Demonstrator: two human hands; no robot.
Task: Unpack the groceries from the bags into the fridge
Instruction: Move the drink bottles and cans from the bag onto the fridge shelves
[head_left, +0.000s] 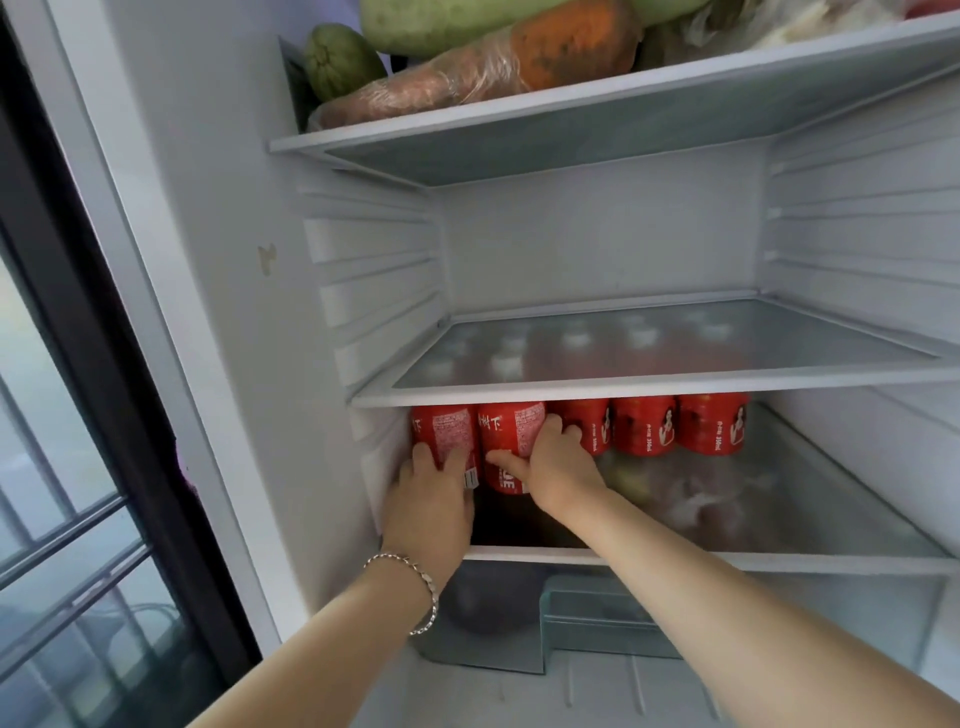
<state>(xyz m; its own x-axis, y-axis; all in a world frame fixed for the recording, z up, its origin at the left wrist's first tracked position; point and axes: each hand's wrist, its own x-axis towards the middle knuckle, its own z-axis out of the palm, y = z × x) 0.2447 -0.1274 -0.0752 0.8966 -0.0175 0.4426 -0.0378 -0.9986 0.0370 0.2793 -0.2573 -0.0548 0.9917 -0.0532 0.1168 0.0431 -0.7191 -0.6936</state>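
Red-labelled bottles (644, 431): five in the front row on the lower shelf.
White bottle caps (506, 366): roughly ten show through the middle shelf's glass, too blurred for an exact count.
Shelves: three, namely the upper shelf (571, 117), middle shelf (623, 389) and lower shelf (779, 561).
Vegetables on the upper shelf: three clear ones, which are one film-wrapped carrot (493, 67), one pale green gourd (441, 21) and one small green squash (340, 60). Those at the right cannot be counted.
Plastic bag (691, 499): one, contents blurred.
Clear drawer (597, 623): one.
Hands: two, the left hand (434, 499) and the right hand (556, 462).
Bracelet (426, 587): one.
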